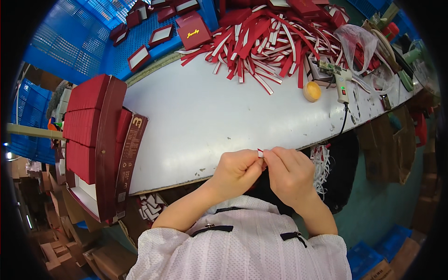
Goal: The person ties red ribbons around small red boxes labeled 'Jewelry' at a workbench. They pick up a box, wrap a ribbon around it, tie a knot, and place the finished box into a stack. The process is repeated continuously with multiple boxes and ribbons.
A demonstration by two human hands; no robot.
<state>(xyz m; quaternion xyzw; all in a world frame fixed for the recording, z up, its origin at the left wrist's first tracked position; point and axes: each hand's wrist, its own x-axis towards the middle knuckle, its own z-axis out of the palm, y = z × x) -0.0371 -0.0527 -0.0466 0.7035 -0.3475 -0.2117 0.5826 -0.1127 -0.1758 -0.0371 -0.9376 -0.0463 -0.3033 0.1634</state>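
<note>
At the front edge of the white table, my two hands meet with their fingertips together. A small end of a red and white strip [260,153] shows between them; the rest of it is hidden by the fingers. My left hand [237,171] is closed, thumb and forefinger pinched at the strip. My right hand [290,175] is closed too, its fingertips pressed at the strip from the other side. Farther back on the table lies a large tangled pile of red and white strips [266,44].
At the left stands a dark red carton [109,140] packed with red boxes [84,116]. A blue crate [105,58] holds box parts at the back left. A white glue gun [343,86] with a cord and a round yellow piece [311,92] sit at the right. White scraps [321,165] hang below the edge.
</note>
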